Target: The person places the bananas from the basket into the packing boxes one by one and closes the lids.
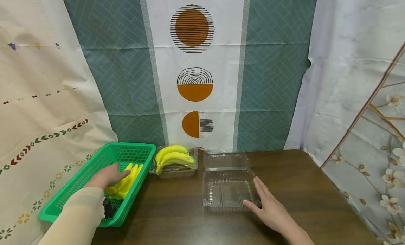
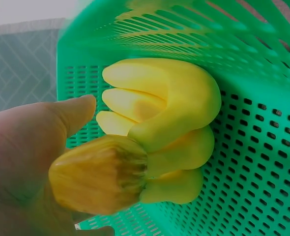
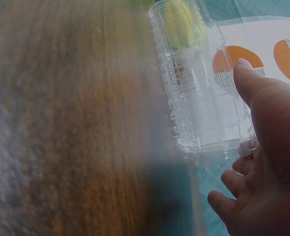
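Observation:
A yellow banana bunch [image 1: 128,181] lies in a green plastic basket [image 1: 147,148] at the left. Over its stem end reaches my left hand [image 1: 109,174]. The left wrist view shows the bunch's brownish stem [image 2: 98,174] close to the palm, with the thumb [image 2: 78,113] straight and apart from the bananas; the other fingers are mostly hidden. At the table's middle stands a clear plastic clamshell box [image 1: 224,188] with its lid [image 1: 226,161] folded back. My right hand [image 1: 269,206] is at the box's right edge, fingers extended and thumb spread near the front corner.
Another clear box [image 1: 177,174] holding a banana bunch [image 1: 175,157] stands between the basket and the clamshell box. A small black object [image 1: 109,208] is at the basket's near end. Patterned cloths [image 1: 275,79] hang behind the brown table [image 1: 177,217] and on both sides.

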The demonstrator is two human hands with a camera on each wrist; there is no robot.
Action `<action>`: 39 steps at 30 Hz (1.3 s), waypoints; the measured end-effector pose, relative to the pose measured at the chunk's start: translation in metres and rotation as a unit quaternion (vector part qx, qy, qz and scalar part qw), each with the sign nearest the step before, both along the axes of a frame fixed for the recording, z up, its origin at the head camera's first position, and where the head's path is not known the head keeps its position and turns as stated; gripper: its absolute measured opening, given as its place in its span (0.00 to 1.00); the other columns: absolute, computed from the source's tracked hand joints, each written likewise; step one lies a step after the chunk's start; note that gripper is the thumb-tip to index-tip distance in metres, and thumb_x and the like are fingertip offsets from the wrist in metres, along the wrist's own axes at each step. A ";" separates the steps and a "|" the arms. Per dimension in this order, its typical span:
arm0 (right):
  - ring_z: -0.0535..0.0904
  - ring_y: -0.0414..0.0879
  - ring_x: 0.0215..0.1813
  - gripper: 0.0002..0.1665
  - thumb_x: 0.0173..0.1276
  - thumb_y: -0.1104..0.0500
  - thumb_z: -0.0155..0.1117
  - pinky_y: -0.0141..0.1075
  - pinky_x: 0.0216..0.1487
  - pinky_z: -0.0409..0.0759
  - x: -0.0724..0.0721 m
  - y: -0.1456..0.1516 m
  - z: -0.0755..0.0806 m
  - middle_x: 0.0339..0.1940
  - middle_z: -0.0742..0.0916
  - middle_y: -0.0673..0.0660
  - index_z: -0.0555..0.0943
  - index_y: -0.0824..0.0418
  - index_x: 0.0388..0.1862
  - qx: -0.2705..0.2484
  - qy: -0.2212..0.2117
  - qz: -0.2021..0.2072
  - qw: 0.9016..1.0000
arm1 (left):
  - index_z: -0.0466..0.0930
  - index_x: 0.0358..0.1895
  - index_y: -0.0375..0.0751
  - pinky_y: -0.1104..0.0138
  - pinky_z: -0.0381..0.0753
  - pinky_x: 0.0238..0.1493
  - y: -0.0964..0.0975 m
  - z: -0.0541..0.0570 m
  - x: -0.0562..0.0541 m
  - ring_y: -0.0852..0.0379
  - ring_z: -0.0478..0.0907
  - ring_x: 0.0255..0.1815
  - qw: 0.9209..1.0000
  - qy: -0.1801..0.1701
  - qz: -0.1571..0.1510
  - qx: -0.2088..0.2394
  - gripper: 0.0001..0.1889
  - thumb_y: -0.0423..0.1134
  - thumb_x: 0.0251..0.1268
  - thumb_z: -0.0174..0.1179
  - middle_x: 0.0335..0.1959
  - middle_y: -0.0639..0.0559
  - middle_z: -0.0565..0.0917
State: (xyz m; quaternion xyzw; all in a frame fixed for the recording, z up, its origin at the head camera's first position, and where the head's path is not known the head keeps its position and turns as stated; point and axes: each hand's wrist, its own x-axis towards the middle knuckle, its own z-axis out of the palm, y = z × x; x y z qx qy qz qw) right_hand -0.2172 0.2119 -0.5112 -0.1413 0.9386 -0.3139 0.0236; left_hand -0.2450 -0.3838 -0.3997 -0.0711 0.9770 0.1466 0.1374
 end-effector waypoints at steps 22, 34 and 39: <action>0.56 0.69 0.88 0.64 0.79 0.25 0.62 0.76 0.73 0.66 0.000 0.000 0.000 0.94 0.50 0.61 0.45 0.58 0.95 0.000 -0.003 -0.002 1.000 | 0.48 0.78 0.06 0.28 0.67 0.73 -0.004 -0.015 -0.001 0.11 0.58 0.76 0.999 -0.021 -0.001 0.030 0.54 0.59 0.85 0.58 0.77 0.08 0.55; 0.56 0.69 0.88 0.64 0.80 0.26 0.61 0.76 0.73 0.67 -0.001 0.000 -0.002 0.94 0.50 0.61 0.46 0.58 0.95 0.000 0.000 -0.003 1.000 | 0.49 0.77 0.06 0.30 0.71 0.71 -0.009 -0.022 -0.001 0.14 0.64 0.74 0.999 -0.035 -0.002 0.036 0.57 0.62 0.80 0.64 0.76 0.08 0.58; 0.57 0.69 0.88 0.64 0.80 0.26 0.61 0.75 0.73 0.67 0.000 0.000 -0.002 0.94 0.50 0.61 0.46 0.58 0.95 -0.001 -0.001 -0.005 1.000 | 0.50 0.77 0.06 0.37 0.78 0.64 -0.010 -0.023 0.001 0.24 0.72 0.65 0.998 -0.041 0.006 0.050 0.58 0.61 0.78 0.67 0.75 0.08 0.60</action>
